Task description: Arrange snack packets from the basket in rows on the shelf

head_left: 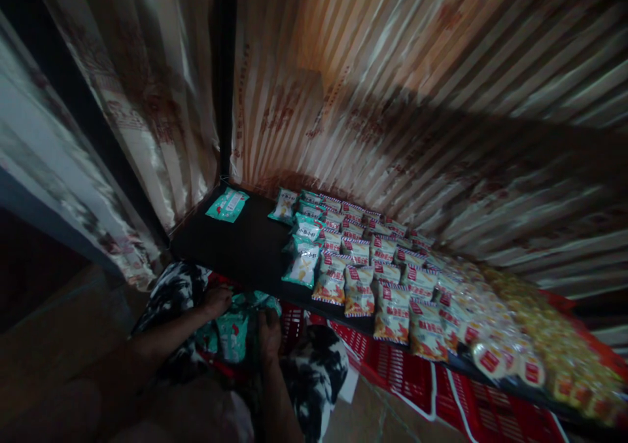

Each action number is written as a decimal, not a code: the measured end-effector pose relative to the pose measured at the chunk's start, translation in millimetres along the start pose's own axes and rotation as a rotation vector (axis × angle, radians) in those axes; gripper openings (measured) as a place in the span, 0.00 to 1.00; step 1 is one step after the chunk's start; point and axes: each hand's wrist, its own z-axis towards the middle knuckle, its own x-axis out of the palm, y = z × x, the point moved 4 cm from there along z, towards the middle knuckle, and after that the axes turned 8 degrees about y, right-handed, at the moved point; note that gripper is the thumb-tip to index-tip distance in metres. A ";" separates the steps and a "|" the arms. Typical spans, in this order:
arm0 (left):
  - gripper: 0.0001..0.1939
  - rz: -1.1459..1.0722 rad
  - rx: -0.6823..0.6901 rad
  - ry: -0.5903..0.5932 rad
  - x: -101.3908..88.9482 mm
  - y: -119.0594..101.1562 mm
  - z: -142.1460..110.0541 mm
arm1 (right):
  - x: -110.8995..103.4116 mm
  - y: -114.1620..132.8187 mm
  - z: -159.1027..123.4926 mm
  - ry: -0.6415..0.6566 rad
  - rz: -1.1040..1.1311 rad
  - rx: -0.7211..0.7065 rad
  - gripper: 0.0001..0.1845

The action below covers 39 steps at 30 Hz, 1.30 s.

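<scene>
My left hand (pixel 218 301) is at the left rim of a red basket between my knees, fingers curled round the edge of a green snack bag. My right hand (pixel 269 333) reaches down on the opposite side, its fingers closed at another green bag and partly hidden in the dim light. Between both hands lies a green snack bag (pixel 232 337) with a red print, among more of its kind. On the black shelf (pixel 235 247) ahead, matching green bags (pixel 301 262) stand in a column, and one green bag (pixel 227 205) lies flat in the far left corner.
Right of the green bags stand rows of orange-and-white snack bags (pixel 391 312), then round clear-wrapped packs (pixel 488 358) and yellow-wrapped packs (pixel 583 384). Red baskets (pixel 402 368) with white handles sit under the shelf's front edge. Pleated printed curtains (pixel 284 116) hang behind and to the left.
</scene>
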 end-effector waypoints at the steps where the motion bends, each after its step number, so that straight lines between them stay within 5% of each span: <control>1: 0.09 0.006 0.015 -0.020 -1.3 -3.0 -3.6 | -0.4 -1.1 0.1 -0.027 0.000 -0.004 0.21; 10: 0.14 0.002 0.220 -0.131 -15.6 -33.1 -36.9 | 4.5 3.2 -7.2 -0.116 -0.032 -0.125 0.29; 21: 0.13 -0.019 0.414 -0.157 -11.9 -67.1 -84.8 | -4.6 42.3 -27.1 0.013 -0.289 -0.389 0.23; 27: 0.11 -0.117 0.336 -0.100 -8.6 -60.4 -90.5 | -11.1 43.9 -29.1 0.162 -0.108 -0.307 0.15; 39: 0.16 -0.294 0.236 -0.207 -26.2 -52.8 -94.3 | -36.0 58.6 -29.0 0.111 0.114 -0.264 0.16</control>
